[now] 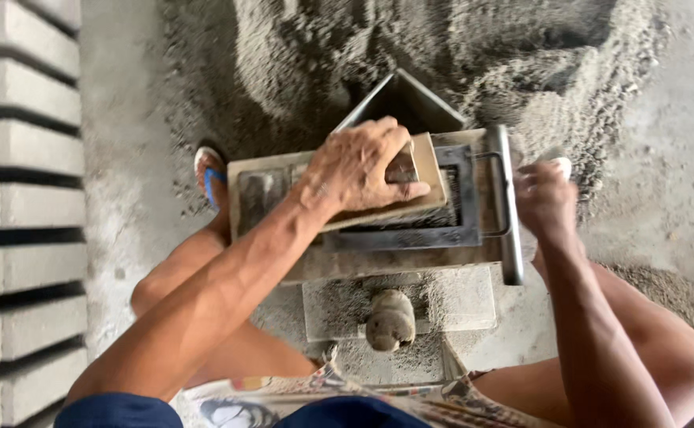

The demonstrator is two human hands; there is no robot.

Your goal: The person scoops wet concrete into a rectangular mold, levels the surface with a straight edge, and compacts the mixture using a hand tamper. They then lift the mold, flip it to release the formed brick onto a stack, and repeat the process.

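Note:
My left hand [360, 168] grips a thin wooden board [430, 178] and holds it flat over a dark metal block mould [462, 222] that stands on a sandy wooden base [240, 186]. My right hand [545, 198] is closed at the right end of the mould, beside its long metal handle bar [507, 202]; a pale object pokes out above the fingers, and I cannot tell what it is. The mould's inside is mostly hidden under the board and my hand.
A big heap of grey sand mix [442, 47] lies behind the mould. Rows of finished grey blocks [22, 198] line the left. A metal plate [406, 99] leans behind the mould. A flat slab [442, 301] with a rounded knob [389, 319] sits between my knees.

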